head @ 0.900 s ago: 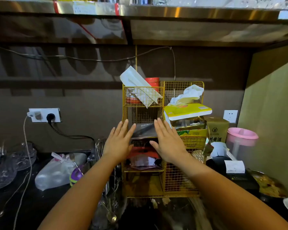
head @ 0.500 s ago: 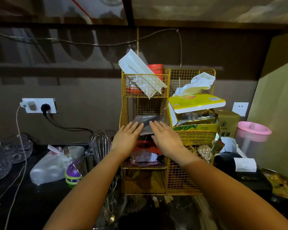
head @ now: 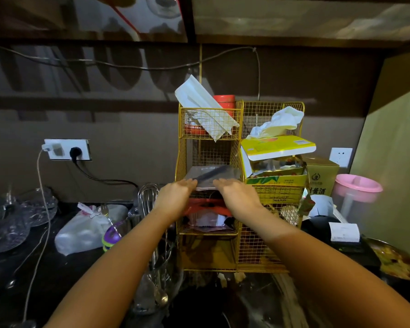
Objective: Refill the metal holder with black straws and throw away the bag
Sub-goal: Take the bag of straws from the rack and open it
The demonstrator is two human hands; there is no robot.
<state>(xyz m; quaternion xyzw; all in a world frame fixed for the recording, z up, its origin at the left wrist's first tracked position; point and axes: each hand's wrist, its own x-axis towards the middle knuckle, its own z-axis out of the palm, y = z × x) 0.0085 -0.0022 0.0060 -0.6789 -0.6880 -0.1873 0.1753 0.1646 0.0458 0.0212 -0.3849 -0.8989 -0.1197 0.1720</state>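
Observation:
A clear plastic bag with black straws (head: 213, 172) lies flat in the middle compartment of a yellow wire rack (head: 208, 147). My left hand (head: 175, 197) and my right hand (head: 239, 197) reach in side by side, palms down. Their fingers lie on the bag's front edge at its left and right corners, and the thumbs are hidden underneath. Under the bag sits a red and white packet (head: 206, 209). I cannot pick out a metal straw holder.
A whisk and spoons (head: 148, 195) stand in a container just left of the rack. A white plastic bag (head: 81, 233) and glassware (head: 10, 221) are further left. To the right are a yellow tissue box (head: 279, 147), a receipt printer (head: 329, 230) and a pink jug (head: 357, 190).
Both hands have moved forward into the rack and their spread fingers have closed together onto the bag's front edge. The camera has tilted down slightly.

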